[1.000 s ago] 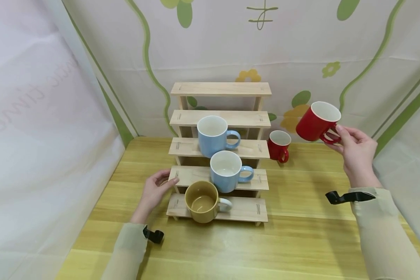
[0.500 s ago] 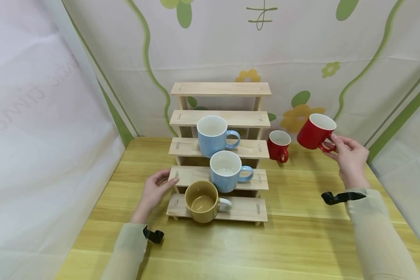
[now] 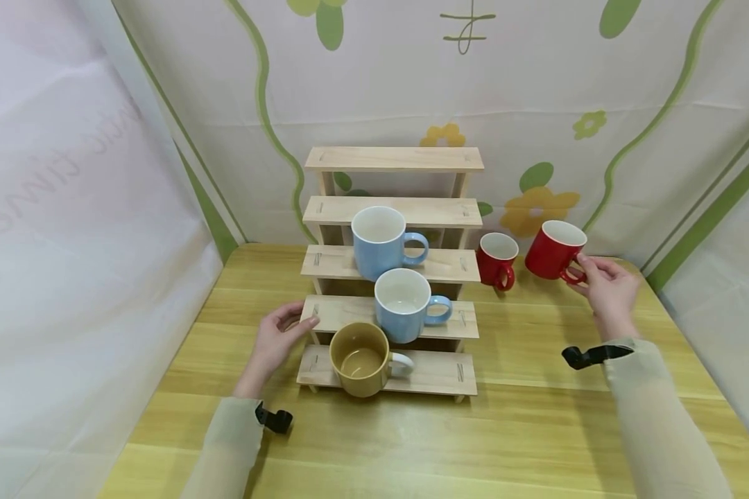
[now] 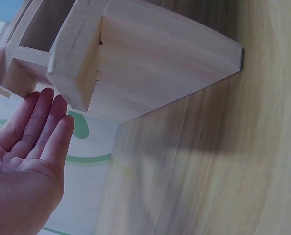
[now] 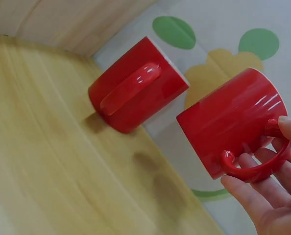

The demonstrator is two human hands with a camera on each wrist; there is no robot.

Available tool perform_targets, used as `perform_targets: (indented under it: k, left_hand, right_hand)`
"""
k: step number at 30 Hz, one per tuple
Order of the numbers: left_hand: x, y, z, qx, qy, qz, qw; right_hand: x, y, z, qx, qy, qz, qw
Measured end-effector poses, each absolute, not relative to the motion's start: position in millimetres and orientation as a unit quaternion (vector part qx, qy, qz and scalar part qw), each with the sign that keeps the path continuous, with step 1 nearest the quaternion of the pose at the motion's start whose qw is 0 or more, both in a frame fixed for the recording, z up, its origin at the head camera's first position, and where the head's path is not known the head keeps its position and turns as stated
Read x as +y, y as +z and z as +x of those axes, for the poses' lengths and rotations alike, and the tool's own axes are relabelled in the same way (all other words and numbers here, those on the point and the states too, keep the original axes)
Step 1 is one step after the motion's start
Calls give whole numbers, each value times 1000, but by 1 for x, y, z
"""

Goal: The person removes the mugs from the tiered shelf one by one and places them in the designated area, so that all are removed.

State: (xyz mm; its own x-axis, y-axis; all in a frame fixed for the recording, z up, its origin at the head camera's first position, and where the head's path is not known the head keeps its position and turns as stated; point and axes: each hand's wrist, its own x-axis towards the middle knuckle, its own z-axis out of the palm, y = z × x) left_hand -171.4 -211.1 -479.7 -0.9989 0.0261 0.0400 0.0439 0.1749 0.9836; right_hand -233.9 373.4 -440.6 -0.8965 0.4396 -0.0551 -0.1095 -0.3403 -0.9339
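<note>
The right wrist view shows what the head view leaves unclear: the held red mug (image 5: 229, 122) is tilted, its base off the worktop (image 5: 47, 147), and the right hand (image 3: 608, 287) pinches its handle (image 5: 260, 171) between thumb and bent fingers. The left wrist view shows the left hand (image 4: 28, 161) with fingers extended and fingertips at the underside of the stepped wooden rack (image 3: 393, 159), next to its side panel (image 4: 145, 68); from the head, the thumb lies on the second tier's left end. The standing red mug (image 3: 489, 269) is upright on the worktop, between the held one and the rack, just beside both. Behind them hangs a flower-printed backdrop (image 3: 374, 83). On the rack, the mustard mug (image 3: 358, 380) stands on the front tier, the lower blue mug (image 3: 399, 324) on the second and the upper blue mug (image 3: 374, 255) on the third, each hiding part of its board. Only the head view looks into the mugs: white inside the red and blue ones, mustard inside the other.
</note>
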Motion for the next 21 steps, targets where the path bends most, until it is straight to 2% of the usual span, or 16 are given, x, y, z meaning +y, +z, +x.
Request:
perform_targets:
  k: [21]
  left_hand:
    - [-211,-479,-170,-767,-641,-24,9]
  right_hand:
    - [365,-461,-232,-534,808,-189,161]
